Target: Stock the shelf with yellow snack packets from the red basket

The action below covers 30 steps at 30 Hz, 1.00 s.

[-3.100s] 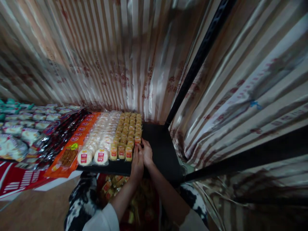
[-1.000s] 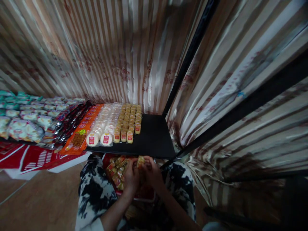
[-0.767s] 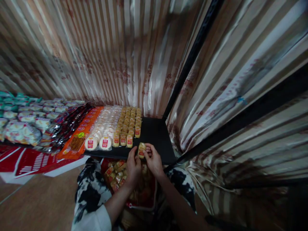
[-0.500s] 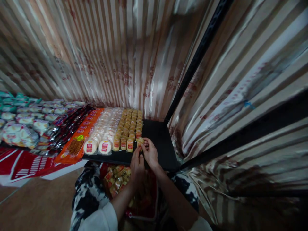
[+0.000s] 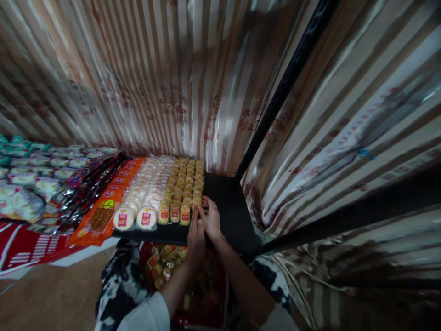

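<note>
At the front of the rightmost row of small yellow wrapped cakes (image 5: 186, 184), a single wrapped cake (image 5: 197, 201) lies between my fingertips. My right hand (image 5: 211, 219) curls round its right side, thumb and fingers closed on it. From the front, my left hand (image 5: 196, 236) reaches up with its fingers pressed together, the tips at the cake's lower end. Both hands are over the black shelf (image 5: 234, 209), and their tips almost meet. Below my forearms, a red bag (image 5: 224, 299) holds many more loose wrapped cakes (image 5: 167, 264), partly covered by my arms.
Left of the cakes lie rows of round white packets (image 5: 146, 218), an orange snack pack (image 5: 99, 214), dark shiny packs (image 5: 82, 191) and white bags (image 5: 51, 184). A black post (image 5: 275, 110) rises at the shelf's back right corner. Striped sheeting (image 5: 172, 82) hangs behind.
The cake between my hands has gone from being held up before the row to lying at the row's front end. My view has shifted slightly.
</note>
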Tool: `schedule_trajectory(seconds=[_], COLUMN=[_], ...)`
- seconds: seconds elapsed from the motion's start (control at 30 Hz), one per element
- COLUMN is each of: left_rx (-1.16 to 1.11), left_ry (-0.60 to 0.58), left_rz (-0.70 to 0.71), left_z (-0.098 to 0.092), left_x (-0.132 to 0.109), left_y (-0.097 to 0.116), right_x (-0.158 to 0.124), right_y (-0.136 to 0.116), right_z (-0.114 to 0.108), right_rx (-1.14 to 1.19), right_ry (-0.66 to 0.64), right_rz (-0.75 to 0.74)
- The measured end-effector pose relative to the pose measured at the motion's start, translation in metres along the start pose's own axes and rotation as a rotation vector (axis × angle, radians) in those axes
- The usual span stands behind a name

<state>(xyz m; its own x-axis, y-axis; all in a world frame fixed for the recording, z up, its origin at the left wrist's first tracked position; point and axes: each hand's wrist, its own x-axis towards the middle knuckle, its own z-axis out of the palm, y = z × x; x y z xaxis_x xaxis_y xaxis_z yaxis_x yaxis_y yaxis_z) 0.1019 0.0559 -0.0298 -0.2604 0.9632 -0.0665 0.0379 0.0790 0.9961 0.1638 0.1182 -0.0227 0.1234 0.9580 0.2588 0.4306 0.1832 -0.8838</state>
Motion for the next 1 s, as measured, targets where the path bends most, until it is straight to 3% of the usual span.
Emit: schedule_trajectory(seconds=[0.43, 0.63, 0.83, 1.0], left_rx=[0.034, 0.096, 0.169, 0.253], left_ry=[-0.008, -0.014, 0.000, 0.057], left_rz=[0.053, 0.044, 0.063, 0.147], left_z=[0.001, -0.005, -0.017, -0.033], left_x=[0.003, -0.001, -0.017, -0.042], left_y=[0.000, 0.010, 0.014, 0.000], right_x=[-0.002, -0.009, -0.034, -0.072], right_y=[0.019, 0.015, 0.007, -0.004], right_z=[0.011, 0.009, -0.003, -0.015], right_rx=[0.040, 0.043, 0.008, 0.016], right_ry=[-0.061, -0.001, 0.027, 0.000], right_rz=[0.087, 0.094, 0.063, 0.012])
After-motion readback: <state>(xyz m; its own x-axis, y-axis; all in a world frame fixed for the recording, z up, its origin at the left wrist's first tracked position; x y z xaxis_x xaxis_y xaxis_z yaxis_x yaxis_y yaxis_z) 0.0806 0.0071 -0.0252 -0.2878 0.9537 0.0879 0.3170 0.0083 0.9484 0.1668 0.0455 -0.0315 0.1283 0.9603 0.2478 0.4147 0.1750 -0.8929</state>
